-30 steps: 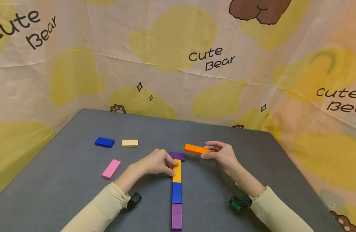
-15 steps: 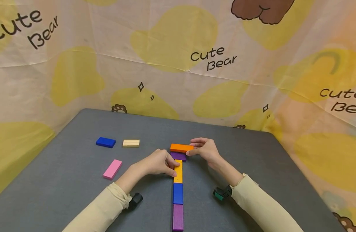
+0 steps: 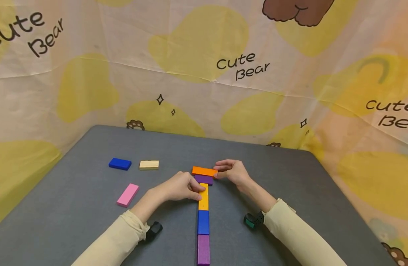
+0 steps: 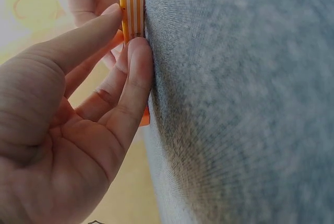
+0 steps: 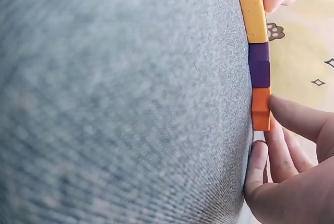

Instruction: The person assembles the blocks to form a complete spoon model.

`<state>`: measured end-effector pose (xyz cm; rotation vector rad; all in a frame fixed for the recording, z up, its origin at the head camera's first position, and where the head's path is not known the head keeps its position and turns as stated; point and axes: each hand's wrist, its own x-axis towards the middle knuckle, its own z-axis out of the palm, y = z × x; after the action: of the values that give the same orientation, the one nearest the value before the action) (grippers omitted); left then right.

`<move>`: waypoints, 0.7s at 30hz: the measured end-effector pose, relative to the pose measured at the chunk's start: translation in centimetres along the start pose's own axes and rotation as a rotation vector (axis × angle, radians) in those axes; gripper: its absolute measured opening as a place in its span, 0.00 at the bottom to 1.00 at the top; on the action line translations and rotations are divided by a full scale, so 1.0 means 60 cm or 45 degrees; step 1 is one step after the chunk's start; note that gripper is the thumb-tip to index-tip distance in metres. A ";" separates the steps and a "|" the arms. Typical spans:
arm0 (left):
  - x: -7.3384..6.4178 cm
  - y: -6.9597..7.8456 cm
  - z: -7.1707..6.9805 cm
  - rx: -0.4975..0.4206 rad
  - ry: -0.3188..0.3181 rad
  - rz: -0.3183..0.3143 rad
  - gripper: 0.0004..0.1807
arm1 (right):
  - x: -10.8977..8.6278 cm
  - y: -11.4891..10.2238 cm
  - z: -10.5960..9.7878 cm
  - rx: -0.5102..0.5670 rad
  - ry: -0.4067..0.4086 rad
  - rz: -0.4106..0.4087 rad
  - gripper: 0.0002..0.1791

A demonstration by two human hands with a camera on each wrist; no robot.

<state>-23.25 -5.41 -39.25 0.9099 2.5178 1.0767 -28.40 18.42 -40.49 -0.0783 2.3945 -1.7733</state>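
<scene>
R hand (image 3: 233, 173) clamped on orange block (image 3: 203, 171) by its rt end; L hand (image 3: 181, 186) pinching yellow block (image 3: 204, 204); dk purple block (image 3: 204, 180) btwn. Backdrop cloth (image 3: 187, 79) reads "cute Bear", repeated.

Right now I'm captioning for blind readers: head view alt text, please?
A person's right hand holds a rectangular orange block beyond a crosswise rectangular purple block; the left hand touches a rectangular yellow block on a gray tabletop. A rectangular pink block lies farther left.
</scene>
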 end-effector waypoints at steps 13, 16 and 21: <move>-0.001 -0.005 0.000 0.010 0.019 0.045 0.17 | -0.002 -0.005 0.007 0.001 -0.064 -0.028 0.20; -0.001 -0.004 0.000 0.009 0.017 0.045 0.17 | 0.001 0.000 0.007 0.009 -0.063 -0.030 0.19; -0.002 -0.004 -0.001 0.014 0.019 0.037 0.17 | 0.000 -0.002 0.007 0.018 -0.080 -0.029 0.19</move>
<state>-23.27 -5.64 -39.40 0.9479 2.5326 1.0830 -28.33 17.98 -40.52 -0.1583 2.3459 -1.7703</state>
